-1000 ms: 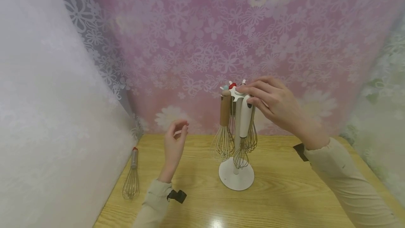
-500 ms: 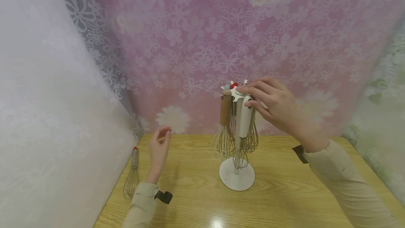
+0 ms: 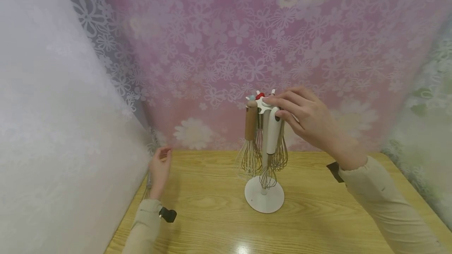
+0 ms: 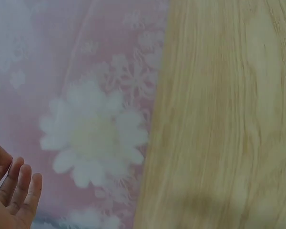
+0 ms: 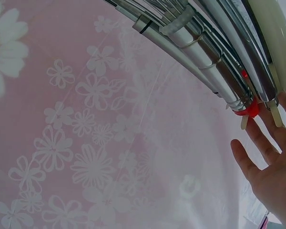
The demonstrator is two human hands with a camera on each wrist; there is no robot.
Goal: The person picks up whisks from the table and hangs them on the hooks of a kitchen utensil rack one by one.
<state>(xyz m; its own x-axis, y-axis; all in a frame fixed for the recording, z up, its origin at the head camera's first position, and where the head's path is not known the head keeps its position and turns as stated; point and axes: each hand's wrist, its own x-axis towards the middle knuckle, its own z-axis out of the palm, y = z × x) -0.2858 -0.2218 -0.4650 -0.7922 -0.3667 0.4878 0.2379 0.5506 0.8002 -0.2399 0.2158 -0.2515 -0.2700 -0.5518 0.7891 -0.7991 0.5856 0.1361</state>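
My right hand (image 3: pixel 312 117) rests on the top of a white whisk stand (image 3: pixel 264 204), its fingers reaching over the hooks and the thumb beside the white-handled whisk (image 3: pixel 273 132). A wooden-handled whisk (image 3: pixel 251 125) hangs on the left of the stand, with more whisks behind. In the right wrist view, a metal-handled whisk with a red end (image 5: pixel 214 69) hangs close to my fingertips. My left hand (image 3: pixel 159 172), fingers loosely bent and holding nothing, is over the left edge of the table, overlapping a grey-handled whisk (image 3: pixel 149 181) that lies there mostly hidden.
The stand is on a wood-grain table (image 3: pixel 212 207). A pink flowered backdrop (image 3: pixel 212 69) rises behind it, and a pale curtain-like wall (image 3: pixel 70 128) runs along the left edge near my left hand.
My left hand has moved left, away from the stand, to over the grey-handled whisk, which it now partly covers. My right hand stays on top of the stand.
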